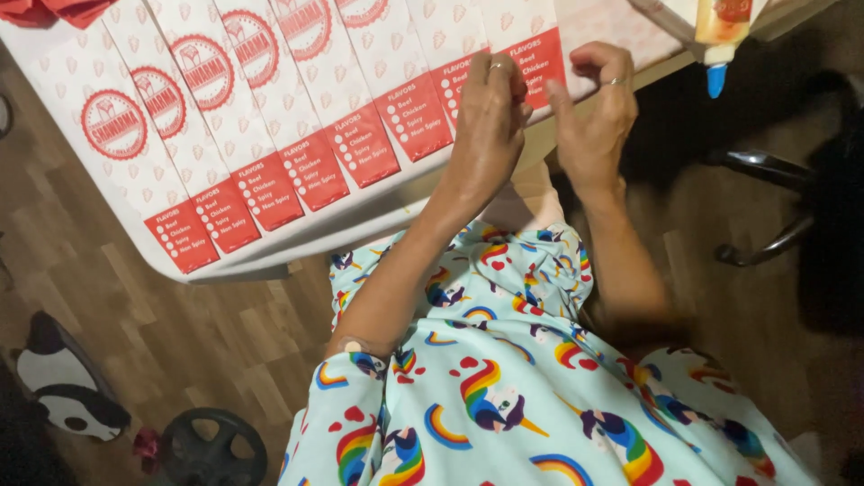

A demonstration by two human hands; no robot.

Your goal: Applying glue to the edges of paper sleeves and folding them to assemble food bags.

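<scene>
White paper sleeve (pixel 531 45) at the desk (pixel 360 220) near edge, left hand (pixel 490 117) fingers pressed together on it, right hand (pixel 594 112) fingers curled just beside.

The person is wearing soft, light blue clothes covered in rainbows and unicorns, with short sleeves and bare arms, and a thin ring is shining on the left hand (pixel 487 110) and the right hand (pixel 591 115).

My left hand (pixel 486 121) covers part of the last paper sleeve (pixel 531 45) at 12 o'clock; the glue bottle (pixel 720 31) at 1 o'clock is cut off up top; red cloth (pixel 45 11) at 10 o'clock barely shows; can't tell what my right hand (pixel 589 112) pinches.
</scene>
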